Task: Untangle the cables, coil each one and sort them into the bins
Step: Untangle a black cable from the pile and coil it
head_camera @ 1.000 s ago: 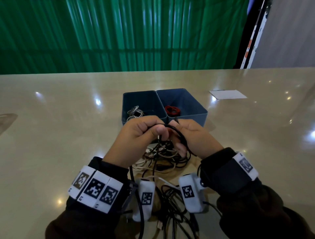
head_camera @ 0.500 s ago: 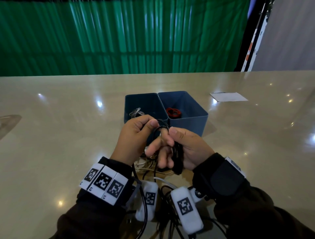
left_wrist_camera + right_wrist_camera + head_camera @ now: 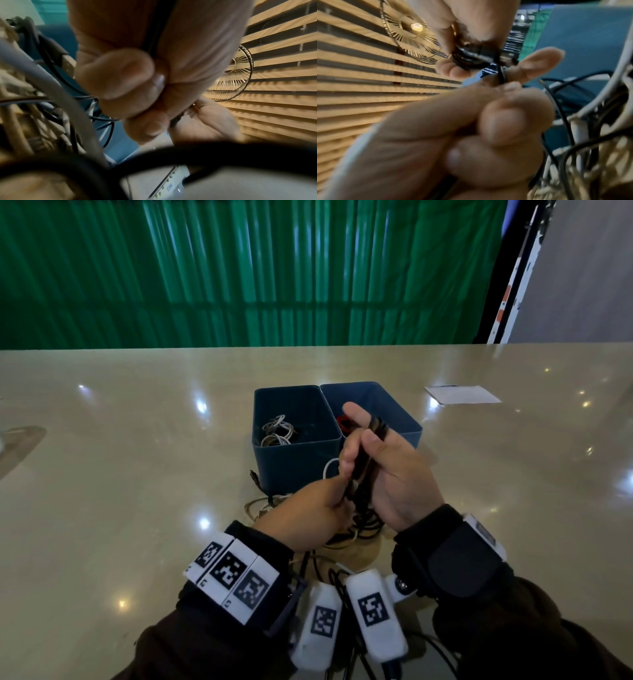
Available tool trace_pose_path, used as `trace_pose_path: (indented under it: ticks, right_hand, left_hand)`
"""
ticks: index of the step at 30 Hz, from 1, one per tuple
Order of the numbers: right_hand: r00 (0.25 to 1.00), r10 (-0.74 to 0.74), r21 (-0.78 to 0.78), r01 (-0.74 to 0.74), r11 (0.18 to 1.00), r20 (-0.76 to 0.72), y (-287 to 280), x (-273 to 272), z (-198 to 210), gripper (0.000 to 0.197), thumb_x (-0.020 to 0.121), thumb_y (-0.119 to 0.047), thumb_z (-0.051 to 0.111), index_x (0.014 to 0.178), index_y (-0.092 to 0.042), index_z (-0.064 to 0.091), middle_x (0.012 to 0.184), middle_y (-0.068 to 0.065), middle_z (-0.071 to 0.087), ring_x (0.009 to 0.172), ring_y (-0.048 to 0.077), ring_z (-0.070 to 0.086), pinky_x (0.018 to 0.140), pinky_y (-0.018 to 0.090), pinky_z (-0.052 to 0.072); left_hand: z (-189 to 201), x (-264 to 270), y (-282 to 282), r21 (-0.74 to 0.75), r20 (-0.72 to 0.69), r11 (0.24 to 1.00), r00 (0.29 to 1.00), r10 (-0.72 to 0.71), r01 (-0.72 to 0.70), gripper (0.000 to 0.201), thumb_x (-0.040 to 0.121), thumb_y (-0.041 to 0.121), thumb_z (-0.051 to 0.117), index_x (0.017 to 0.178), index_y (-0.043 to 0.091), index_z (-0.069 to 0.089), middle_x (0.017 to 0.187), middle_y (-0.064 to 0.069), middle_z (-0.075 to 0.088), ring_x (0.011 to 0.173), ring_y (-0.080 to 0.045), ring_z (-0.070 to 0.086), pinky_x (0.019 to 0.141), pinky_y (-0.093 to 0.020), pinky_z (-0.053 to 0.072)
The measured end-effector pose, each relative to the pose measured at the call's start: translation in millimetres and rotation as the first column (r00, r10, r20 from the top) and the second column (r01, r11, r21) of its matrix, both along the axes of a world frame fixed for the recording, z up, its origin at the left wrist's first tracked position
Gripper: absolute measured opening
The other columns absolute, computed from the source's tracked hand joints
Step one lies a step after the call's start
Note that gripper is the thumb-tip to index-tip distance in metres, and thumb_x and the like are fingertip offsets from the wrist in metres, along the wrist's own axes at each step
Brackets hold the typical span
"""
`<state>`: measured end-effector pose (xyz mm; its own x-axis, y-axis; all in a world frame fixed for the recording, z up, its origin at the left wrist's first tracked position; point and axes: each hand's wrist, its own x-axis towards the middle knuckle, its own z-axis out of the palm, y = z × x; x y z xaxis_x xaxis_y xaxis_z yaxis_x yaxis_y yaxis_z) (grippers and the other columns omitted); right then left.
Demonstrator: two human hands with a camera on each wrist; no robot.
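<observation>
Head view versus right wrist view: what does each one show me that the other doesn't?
Only the head view shows the two blue bins side by side: white cables in the left bin, a red cable in the right bin, and a sheet of paper on the table. Only the right wrist view shows the slatted ceiling and a round lamp. Both show the left hand and right hand gripping the black cable, with the tangled pile below.
</observation>
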<state>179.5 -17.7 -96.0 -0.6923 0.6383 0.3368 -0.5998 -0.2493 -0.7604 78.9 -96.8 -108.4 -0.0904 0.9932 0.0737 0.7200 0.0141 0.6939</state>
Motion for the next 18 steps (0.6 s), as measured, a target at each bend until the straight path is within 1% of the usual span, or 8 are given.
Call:
trace_pose_path:
  ticks: [2, 4, 5, 8, 10, 13, 16, 18]
  right_hand:
    - [0.990, -0.134, 0.079, 0.130, 0.988, 0.043, 1, 1, 3, 0.043, 0.100, -0.004, 0.031, 0.143, -0.006, 0.028, 0.061, -0.002, 0.060, 0.055, 0.010, 0.054, 0.058, 0.021, 0.049]
    - [0.968, -0.241, 0.170, 0.227, 0.959, 0.066, 3, 1, 3, 0.047, 0.100, -0.003, 0.032, 0.146, -0.007, 0.022, 0.062, -0.004, 0.062, 0.058, 0.009, 0.054, 0.061, 0.021, 0.049]
    - [0.950, -0.300, 0.237, 0.273, 0.932, 0.085, 5, 1, 2, 0.048, 0.100, -0.003, 0.033, 0.146, -0.007, 0.020, 0.062, -0.005, 0.061, 0.059, 0.009, 0.054, 0.063, 0.021, 0.049]
    - [0.843, -0.527, 0.513, 0.405, 0.757, 0.111, 11, 4, -1, 0.048, 0.100, -0.003, 0.037, 0.145, -0.007, 0.022, 0.068, -0.003, 0.059, 0.063, 0.007, 0.053, 0.067, 0.018, 0.047]
    - [0.770, -0.628, 0.647, 0.426, 0.633, 0.108, 20, 9, -1, 0.043, 0.099, -0.004, 0.037, 0.142, -0.006, 0.029, 0.072, 0.000, 0.058, 0.064, 0.004, 0.052, 0.068, 0.016, 0.046]
    - [0.691, -0.675, 0.777, 0.266, 0.570, 0.258, 31, 15, -2, 0.031, 0.098, -0.004, 0.039, 0.127, -0.010, 0.045, 0.073, -0.003, 0.060, 0.065, 0.002, 0.054, 0.069, 0.015, 0.043]
    - [0.652, -0.568, 0.774, -0.046, 0.631, 0.502, 28, 15, -2, 0.019, 0.097, -0.006, 0.041, 0.111, -0.012, 0.052, 0.073, -0.001, 0.062, 0.061, -0.001, 0.054, 0.062, 0.011, 0.042]
    - [0.672, -0.439, 0.706, -0.178, 0.686, 0.597, 22, 15, 0, 0.015, 0.100, -0.010, 0.040, 0.102, -0.009, 0.055, 0.067, 0.003, 0.061, 0.052, 0.004, 0.053, 0.054, 0.014, 0.042]
  left_hand:
    - [3, 2, -3, -0.054, -0.022, 0.997, 0.998, -0.057, 0.055, 0.009, 0.093, 0.007, 0.046, 0.095, 0.013, 0.053, 0.077, -0.001, 0.058, 0.058, -0.002, 0.048, 0.051, -0.015, 0.037]
    - [6, 5, -5, -0.098, 0.004, 0.991, 0.996, -0.089, 0.089, 0.017, 0.093, 0.007, 0.045, 0.107, 0.014, 0.053, 0.069, 0.006, 0.056, 0.047, 0.003, 0.047, 0.044, -0.010, 0.034]
    - [7, 5, -5, -0.122, 0.019, 0.988, 0.996, -0.091, 0.093, 0.020, 0.094, 0.008, 0.044, 0.110, 0.016, 0.053, 0.067, 0.008, 0.055, 0.045, 0.003, 0.046, 0.044, -0.010, 0.035]
    - [11, -2, -9, -0.199, 0.066, 0.973, 0.992, -0.109, 0.120, 0.023, 0.097, 0.010, 0.043, 0.114, 0.021, 0.054, 0.063, 0.008, 0.056, 0.046, -0.004, 0.045, 0.048, -0.022, 0.042]
    - [14, -9, -12, -0.214, 0.084, 0.967, 0.989, -0.124, 0.140, 0.023, 0.098, 0.008, 0.041, 0.109, 0.024, 0.055, 0.061, 0.008, 0.056, 0.045, -0.006, 0.045, 0.050, -0.024, 0.043]
    - [17, -16, -12, -0.138, 0.095, 0.986, 0.992, -0.079, 0.092, 0.021, 0.098, 0.010, 0.044, 0.095, 0.022, 0.060, 0.057, 0.007, 0.055, 0.044, -0.005, 0.045, 0.050, -0.019, 0.042]
    - [19, -21, -13, 0.021, 0.169, 1.000, 0.985, -0.026, 0.022, 0.022, 0.097, 0.014, 0.049, 0.081, 0.020, 0.064, 0.048, 0.007, 0.048, 0.044, -0.006, 0.043, 0.046, -0.018, 0.040]
    - [20, -26, -13, 0.139, 0.236, 0.989, 0.972, 0.016, -0.050, 0.024, 0.094, 0.013, 0.054, 0.074, 0.019, 0.064, 0.047, 0.008, 0.044, 0.045, -0.010, 0.039, 0.045, -0.022, 0.038]
